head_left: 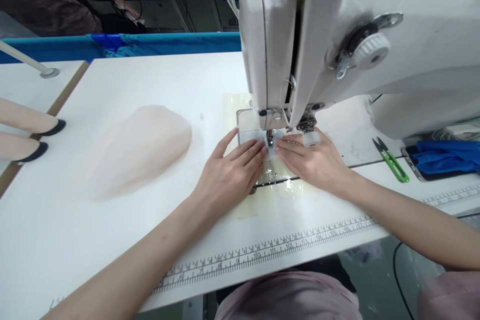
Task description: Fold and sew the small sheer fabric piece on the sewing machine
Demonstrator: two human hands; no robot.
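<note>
My left hand (228,172) lies flat on the table, fingers stretched toward the presser foot (270,141) of a white sewing machine (337,40). My right hand (313,160) lies flat on the other side, its fingertips almost meeting the left ones. Both press down a small pale piece of fabric (270,152) under the needle, on the metal needle plate (247,125). A white thimble-like cap (311,138) sits on a right finger.
A heap of sheer peach fabric (135,147) lies left on the white table (112,240). Green thread snips (392,160) and blue cloth (448,156) lie right. A ruler strip (262,250) runs along the front edge. Two pale forms with black tips (37,135) lie far left.
</note>
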